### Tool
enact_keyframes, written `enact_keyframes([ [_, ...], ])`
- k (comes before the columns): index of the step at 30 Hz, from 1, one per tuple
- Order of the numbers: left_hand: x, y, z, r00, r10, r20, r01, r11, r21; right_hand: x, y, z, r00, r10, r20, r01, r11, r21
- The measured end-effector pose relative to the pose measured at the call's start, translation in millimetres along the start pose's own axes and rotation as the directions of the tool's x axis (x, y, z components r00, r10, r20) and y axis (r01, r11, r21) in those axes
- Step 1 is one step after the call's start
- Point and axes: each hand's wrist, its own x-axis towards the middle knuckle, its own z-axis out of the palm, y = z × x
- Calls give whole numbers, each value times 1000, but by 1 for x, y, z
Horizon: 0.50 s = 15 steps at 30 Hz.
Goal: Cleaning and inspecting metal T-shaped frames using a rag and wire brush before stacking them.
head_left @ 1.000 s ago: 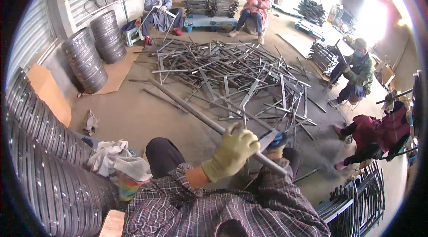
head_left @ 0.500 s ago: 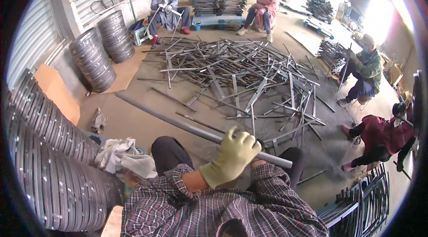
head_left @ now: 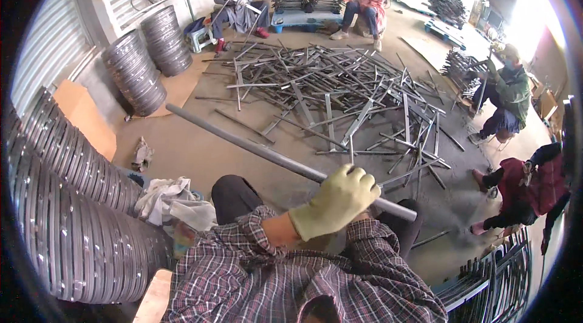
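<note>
My left hand (head_left: 337, 201), in a pale yellow-green work glove, is closed round a long grey metal bar (head_left: 255, 148). The bar slants across in front of my lap, its far end up to the left over the floor and its near end sticking out past the glove on the right. My right forearm, in a checked sleeve (head_left: 370, 241), reaches toward the same spot. Most of my right hand is hidden behind the left glove, so its fingers do not show.
A wide heap of dark metal frames and bars (head_left: 340, 89) covers the floor ahead. Bundled slatted stacks (head_left: 91, 244) stand close on my left, beside a pale cloth (head_left: 173, 204). More metal pieces (head_left: 486, 283) lie at lower right. Several people sit around the heap.
My left hand and the bar have shifted a little to the right and slightly up. The bar's far end sits higher in view. The whole scene has moved slightly as my head turned.
</note>
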Motion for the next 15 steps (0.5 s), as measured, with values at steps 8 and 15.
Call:
enact_keyframes([
  [8, -3, -14, 4, 999, -16, -49, 7, 986, -168, -4, 15, 2, 997, 69, 46, -69, 998, -2],
  [15, 3, -43, 15, 992, -103, -72, 88, 979, -183, -11, 17, -2, 990, 126, 71, -124, 992, -29],
])
